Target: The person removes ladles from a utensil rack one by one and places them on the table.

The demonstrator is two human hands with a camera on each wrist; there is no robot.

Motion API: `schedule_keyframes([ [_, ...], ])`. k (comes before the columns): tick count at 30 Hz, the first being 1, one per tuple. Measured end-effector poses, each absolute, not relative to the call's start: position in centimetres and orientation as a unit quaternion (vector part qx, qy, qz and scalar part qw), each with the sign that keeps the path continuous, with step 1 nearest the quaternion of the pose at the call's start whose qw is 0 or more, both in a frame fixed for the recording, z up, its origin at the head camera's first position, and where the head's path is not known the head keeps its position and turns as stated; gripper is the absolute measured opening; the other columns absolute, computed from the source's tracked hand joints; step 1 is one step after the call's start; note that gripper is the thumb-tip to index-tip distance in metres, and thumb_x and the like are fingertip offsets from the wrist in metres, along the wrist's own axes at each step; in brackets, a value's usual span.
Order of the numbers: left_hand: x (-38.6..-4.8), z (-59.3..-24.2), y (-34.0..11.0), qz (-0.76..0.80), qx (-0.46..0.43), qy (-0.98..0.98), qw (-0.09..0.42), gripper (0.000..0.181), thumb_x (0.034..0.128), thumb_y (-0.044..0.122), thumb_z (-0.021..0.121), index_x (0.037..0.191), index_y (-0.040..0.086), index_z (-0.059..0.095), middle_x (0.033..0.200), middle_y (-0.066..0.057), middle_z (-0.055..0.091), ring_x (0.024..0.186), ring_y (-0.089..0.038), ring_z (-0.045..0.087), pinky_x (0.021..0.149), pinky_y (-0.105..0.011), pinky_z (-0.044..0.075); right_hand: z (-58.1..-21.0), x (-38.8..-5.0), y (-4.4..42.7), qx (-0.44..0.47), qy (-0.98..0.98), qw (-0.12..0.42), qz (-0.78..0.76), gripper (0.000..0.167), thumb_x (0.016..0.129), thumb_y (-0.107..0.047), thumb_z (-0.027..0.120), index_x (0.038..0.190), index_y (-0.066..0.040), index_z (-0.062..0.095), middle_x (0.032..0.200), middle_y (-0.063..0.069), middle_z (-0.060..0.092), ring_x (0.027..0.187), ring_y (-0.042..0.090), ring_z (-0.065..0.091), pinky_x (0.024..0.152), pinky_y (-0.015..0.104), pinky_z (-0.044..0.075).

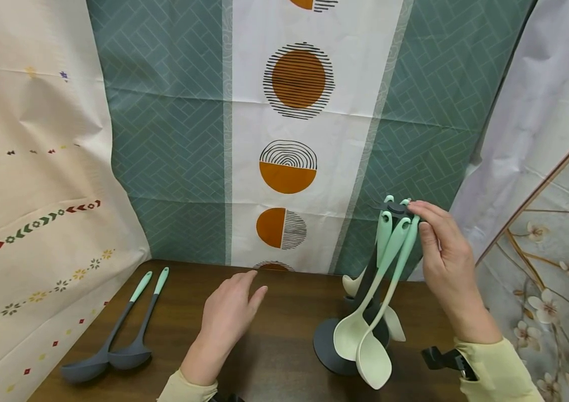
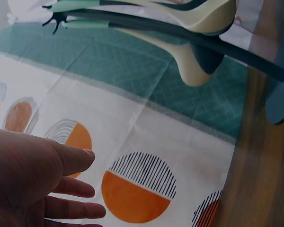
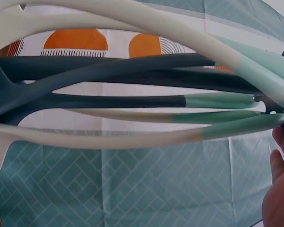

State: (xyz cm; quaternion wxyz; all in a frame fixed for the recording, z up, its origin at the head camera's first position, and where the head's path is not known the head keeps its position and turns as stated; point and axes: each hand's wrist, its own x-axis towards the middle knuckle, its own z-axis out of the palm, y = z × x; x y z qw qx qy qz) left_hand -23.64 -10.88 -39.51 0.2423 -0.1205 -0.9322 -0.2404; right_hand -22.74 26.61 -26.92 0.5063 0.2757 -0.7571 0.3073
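My right hand (image 1: 447, 257) is at the top of a dark utensil stand (image 1: 331, 346), its fingers and thumb at the handle end of the front right cream ladle (image 1: 374, 360). In the right wrist view, only part of this hand (image 3: 279, 189) shows by the hooks, so the grip is partly hidden. Another cream ladle (image 1: 349, 335) hangs beside it, and a cream turner (image 1: 395, 324) hangs behind. All have mint-green handle ends. My left hand (image 1: 229, 312) hovers over the table with relaxed fingers, holding nothing; the left wrist view shows its fingers spread.
Two dark grey ladles (image 1: 130, 354) with mint handle ends lie side by side at the left of the brown wooden table (image 1: 284, 335). A patterned curtain (image 1: 178, 139) hangs at the back. Cream cloth (image 1: 38, 195) borders the left side, and floral cloth (image 1: 560, 312) the right.
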Motion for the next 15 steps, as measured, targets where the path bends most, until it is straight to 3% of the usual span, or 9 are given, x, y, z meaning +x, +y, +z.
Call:
schedule_keyframes([
  [15,-23.0,-39.4,-8.0,-0.253,-0.160,-0.924,0.238,0.044,0.1024,0.033,0.082,0.137,0.005,0.075,0.131,-0.012,0.076,0.117,-0.035,0.074,0.091,-0.053,0.062,-27.0,-23.0,25.5,0.256,-0.743,0.542,0.296,0.026,0.110,0.009,0.055,0.130,0.009,0.071,0.137,0.022,0.071,0.136,0.018,0.059,0.115,0.023,0.040],
])
